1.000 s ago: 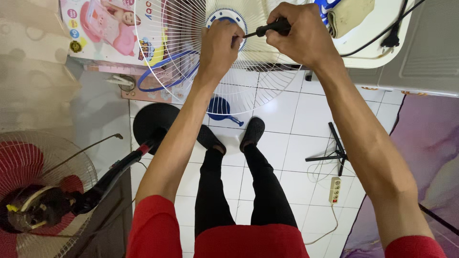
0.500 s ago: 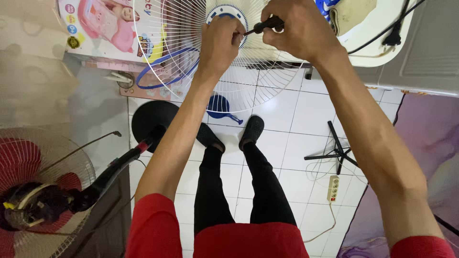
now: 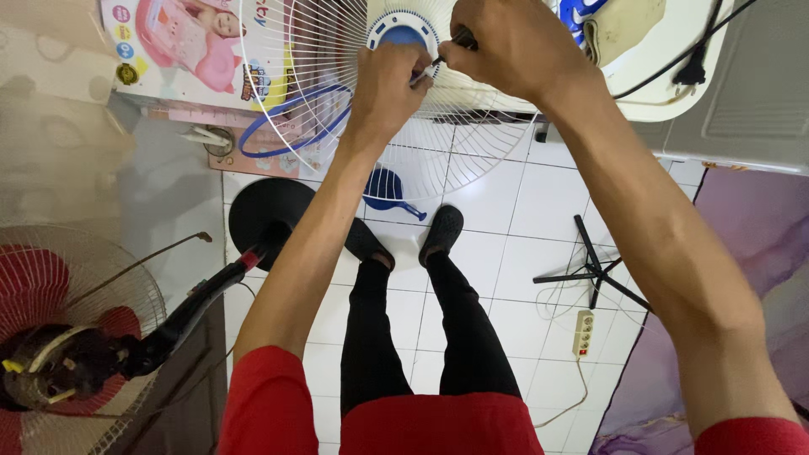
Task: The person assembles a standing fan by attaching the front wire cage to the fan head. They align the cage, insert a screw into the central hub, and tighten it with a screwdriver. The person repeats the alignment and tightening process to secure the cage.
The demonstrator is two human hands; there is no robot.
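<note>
While pressed against the white fan grille (image 3: 337, 93), left hand (image 3: 389, 80) fingers curled shut on its wires. Right hand (image 3: 506, 42) clenched around black-handled screwdriver (image 3: 459, 40) — tip at blue hub (image 3: 402, 34).

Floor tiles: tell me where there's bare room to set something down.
Bare tiles lie between the black shoes and the black tripod stand. Crowded elsewhere: round black fan base, blue scoop, power strip with its cord.

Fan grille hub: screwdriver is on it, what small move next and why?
Probably keep the left hand pinching the white grille by the blue hub and turn the screwdriver in the right hand a little; its tip sits at the left fingertips, so it could slip.
</note>
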